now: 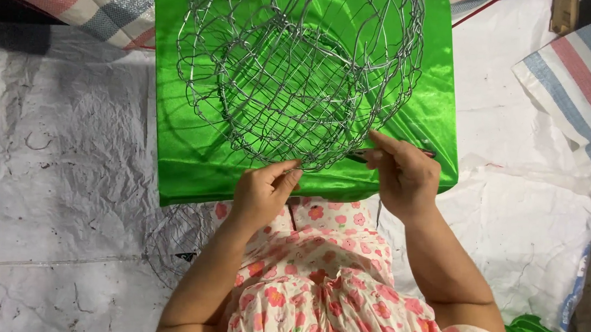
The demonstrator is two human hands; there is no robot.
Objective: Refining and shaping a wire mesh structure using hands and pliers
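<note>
A round wire mesh basket [299, 74] stands on a shiny green cloth [190, 156] spread over a flat block. My left hand [263, 190] pinches the basket's near rim wire between thumb and fingers. My right hand [404, 172] is closed around a dark-handled tool [359, 157], likely pliers, whose tip meets the rim at the basket's near right side. A thin wire hangs down from under my right hand. My lap in a pink flowered garment [318, 263] is just below both hands.
Crinkled white sheeting [66, 161] covers the floor around the green cloth. A striped red, white and blue tarp [571, 78] lies at the right, another at the top left. A dark wire ring [173, 239] lies left of my lap. A wooden piece [564, 7] sits at the top right.
</note>
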